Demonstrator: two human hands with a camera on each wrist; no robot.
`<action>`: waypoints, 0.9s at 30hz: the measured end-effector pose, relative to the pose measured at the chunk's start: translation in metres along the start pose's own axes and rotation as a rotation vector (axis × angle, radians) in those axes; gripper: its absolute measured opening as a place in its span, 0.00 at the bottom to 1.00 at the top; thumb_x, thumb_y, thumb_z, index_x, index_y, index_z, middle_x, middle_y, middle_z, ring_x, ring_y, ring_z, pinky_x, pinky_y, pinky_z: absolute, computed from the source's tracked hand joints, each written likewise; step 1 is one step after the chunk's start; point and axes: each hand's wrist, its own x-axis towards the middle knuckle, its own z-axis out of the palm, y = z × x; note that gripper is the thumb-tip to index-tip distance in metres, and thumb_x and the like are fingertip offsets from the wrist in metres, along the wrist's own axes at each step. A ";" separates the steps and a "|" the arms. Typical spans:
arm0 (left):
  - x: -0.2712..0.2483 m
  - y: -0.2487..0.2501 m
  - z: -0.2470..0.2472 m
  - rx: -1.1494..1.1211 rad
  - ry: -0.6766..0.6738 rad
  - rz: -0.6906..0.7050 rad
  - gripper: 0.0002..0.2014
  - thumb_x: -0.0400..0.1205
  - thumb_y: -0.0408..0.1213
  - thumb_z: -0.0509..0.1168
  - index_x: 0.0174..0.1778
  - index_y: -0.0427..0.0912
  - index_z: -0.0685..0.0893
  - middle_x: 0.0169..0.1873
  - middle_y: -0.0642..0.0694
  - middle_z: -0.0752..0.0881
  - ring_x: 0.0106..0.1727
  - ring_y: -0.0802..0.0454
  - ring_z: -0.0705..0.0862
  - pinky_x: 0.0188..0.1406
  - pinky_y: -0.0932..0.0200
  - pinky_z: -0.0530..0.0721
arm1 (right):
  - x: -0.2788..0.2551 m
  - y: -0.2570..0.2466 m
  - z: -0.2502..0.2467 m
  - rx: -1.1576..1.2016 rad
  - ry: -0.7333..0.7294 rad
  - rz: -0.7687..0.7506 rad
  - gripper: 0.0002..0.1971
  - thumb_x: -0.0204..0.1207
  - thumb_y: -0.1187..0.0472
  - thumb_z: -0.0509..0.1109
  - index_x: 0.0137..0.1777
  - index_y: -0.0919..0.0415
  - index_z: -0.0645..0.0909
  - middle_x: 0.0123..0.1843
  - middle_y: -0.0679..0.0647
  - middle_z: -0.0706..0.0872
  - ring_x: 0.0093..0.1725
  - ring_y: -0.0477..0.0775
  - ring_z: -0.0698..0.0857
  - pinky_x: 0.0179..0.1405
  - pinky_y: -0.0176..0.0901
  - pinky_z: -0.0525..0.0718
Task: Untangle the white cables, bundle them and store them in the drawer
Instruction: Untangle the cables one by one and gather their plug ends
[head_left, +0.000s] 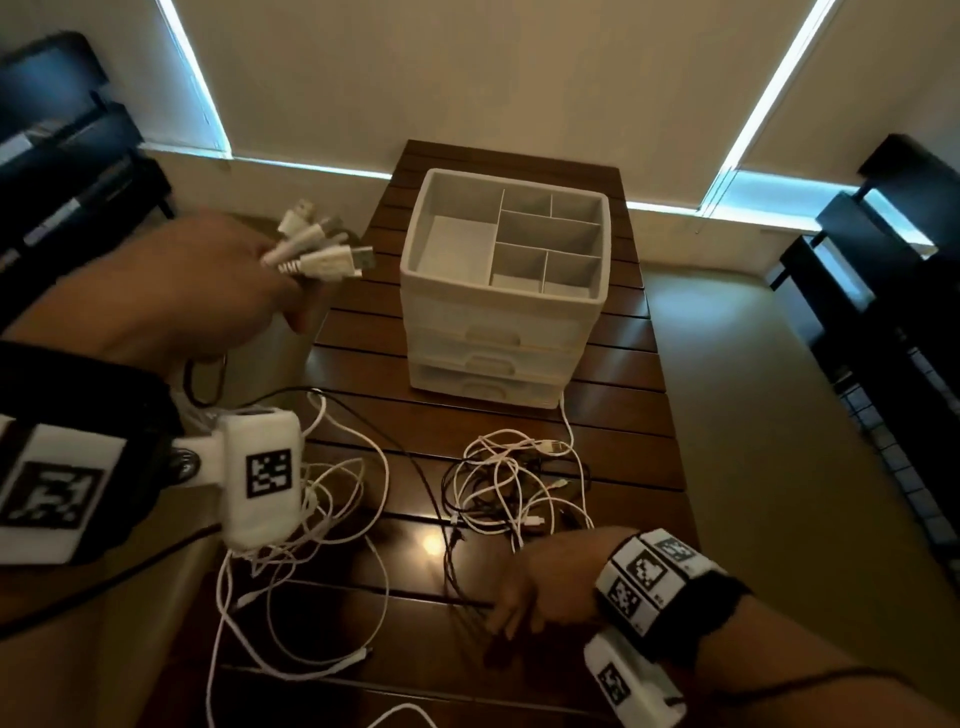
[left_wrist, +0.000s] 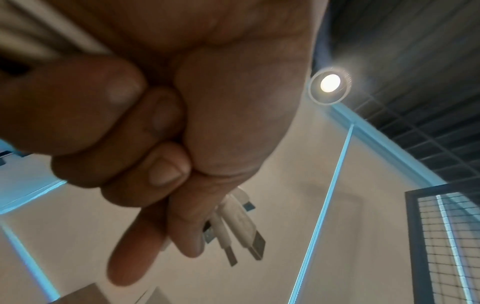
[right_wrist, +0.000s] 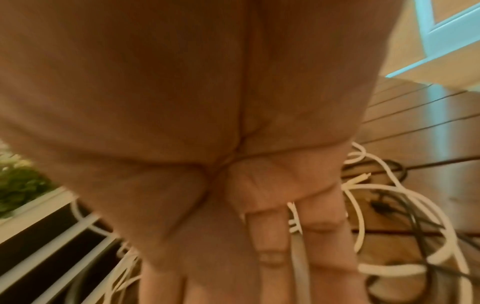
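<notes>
My left hand (head_left: 244, 280) is raised above the table's left edge and grips a bunch of white USB cable ends (head_left: 317, 249); the plugs (left_wrist: 241, 226) stick out past my curled fingers (left_wrist: 161, 144). Their cords hang down into loose white loops (head_left: 322, 525) on the table. A tangle of white and black cables (head_left: 514, 488) lies at the table's middle. My right hand (head_left: 519, 597) lies low beside that tangle with its fingers (right_wrist: 270, 236) straight, a pale cord (right_wrist: 298, 259) running between two of them. The white drawer unit (head_left: 498, 332) stands at the back, all three drawers closed.
The unit's top is an open tray with several compartments (head_left: 452, 244). A thin black cable (head_left: 426, 488) crosses the dark slatted wooden table (head_left: 623, 415). Black furniture stands at far left (head_left: 62, 171) and far right (head_left: 883, 291). A green plant (right_wrist: 18, 185) shows left of my right hand.
</notes>
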 end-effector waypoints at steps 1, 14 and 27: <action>0.000 -0.001 0.009 0.002 -0.033 -0.018 0.14 0.77 0.41 0.72 0.25 0.45 0.89 0.20 0.41 0.77 0.19 0.44 0.71 0.22 0.60 0.68 | -0.003 -0.001 0.001 0.110 -0.123 -0.021 0.26 0.76 0.82 0.57 0.75 0.69 0.73 0.73 0.64 0.78 0.48 0.32 0.85 0.41 0.21 0.79; 0.005 -0.020 0.103 -0.301 -0.458 -0.182 0.11 0.77 0.36 0.71 0.29 0.39 0.88 0.19 0.46 0.75 0.18 0.54 0.68 0.16 0.63 0.64 | 0.031 0.081 -0.079 0.270 1.029 0.520 0.14 0.77 0.60 0.69 0.62 0.54 0.83 0.63 0.56 0.86 0.59 0.57 0.84 0.56 0.42 0.80; 0.004 -0.003 0.151 -0.758 -0.338 -0.154 0.06 0.85 0.34 0.63 0.44 0.37 0.83 0.15 0.54 0.79 0.15 0.61 0.67 0.13 0.68 0.64 | 0.043 0.077 -0.080 0.225 0.957 0.495 0.18 0.77 0.58 0.70 0.66 0.59 0.77 0.61 0.58 0.85 0.60 0.60 0.84 0.54 0.45 0.82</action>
